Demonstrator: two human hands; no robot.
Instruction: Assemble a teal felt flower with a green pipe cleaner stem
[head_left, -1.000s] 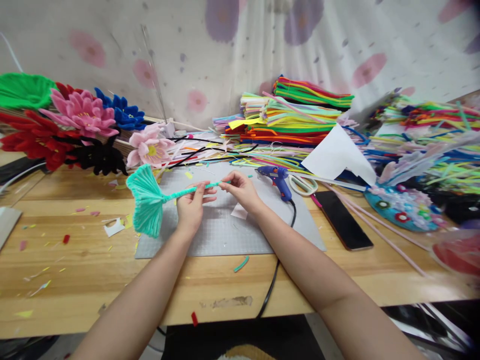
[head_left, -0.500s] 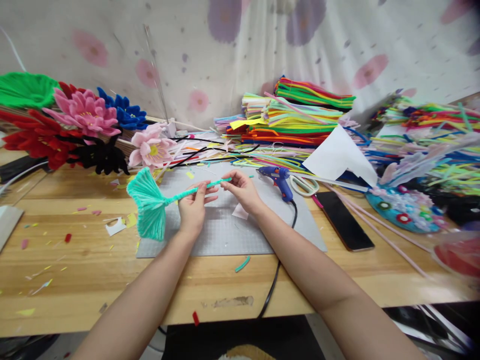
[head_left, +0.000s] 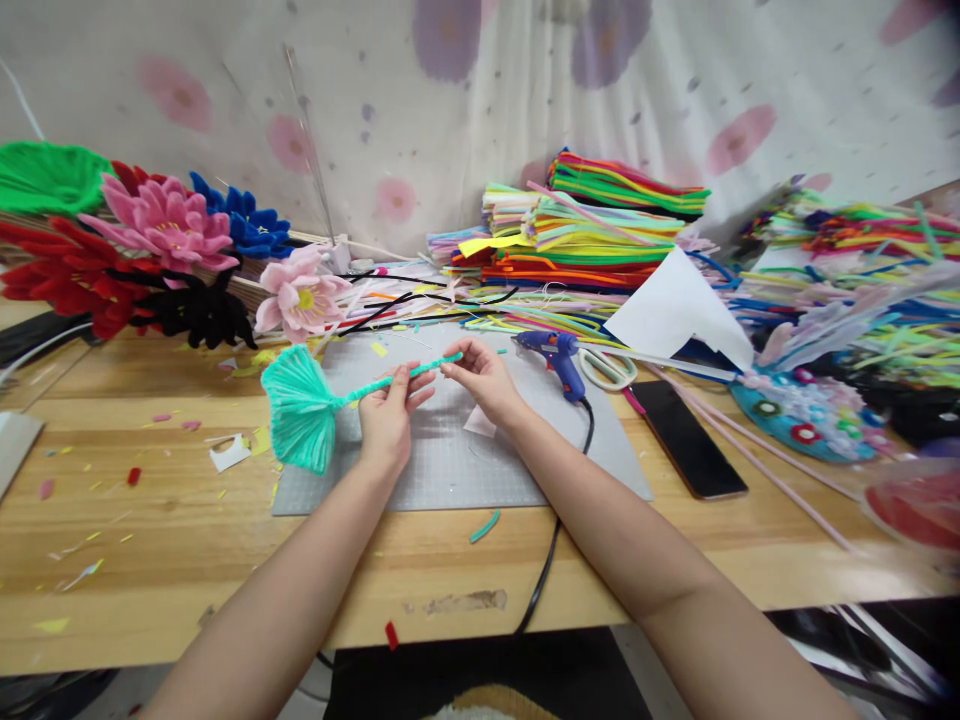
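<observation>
A turquoise pipe-cleaner leaf (head_left: 301, 410), pleated like a fan, hangs at the left end of its wrapped stem (head_left: 363, 390). My left hand (head_left: 386, 412) pinches this stem near its middle, thumb on top and the other fingers partly spread. At the stem's right end, my right hand (head_left: 478, 380) has thumb and fingertips closed round the turquoise pipe cleaner. Both hands are held over a grey cutting mat (head_left: 450, 485). Just right of my right hand lies a blue glue gun (head_left: 559, 358) with a black cord.
Pipe-cleaner flowers (head_left: 169, 225) lie at the back left, and stacked pipe cleaners (head_left: 592, 240) at the back. Scissors (head_left: 609, 370), a phone (head_left: 688, 440) and a decorated blue piece (head_left: 806, 420) are on the right. Scraps and a turquoise offcut (head_left: 485, 527) dot the wooden table.
The fan-shaped leaf has turned about its stem and shifted slightly right. Both hands keep nearly the same place and hold on the stem.
</observation>
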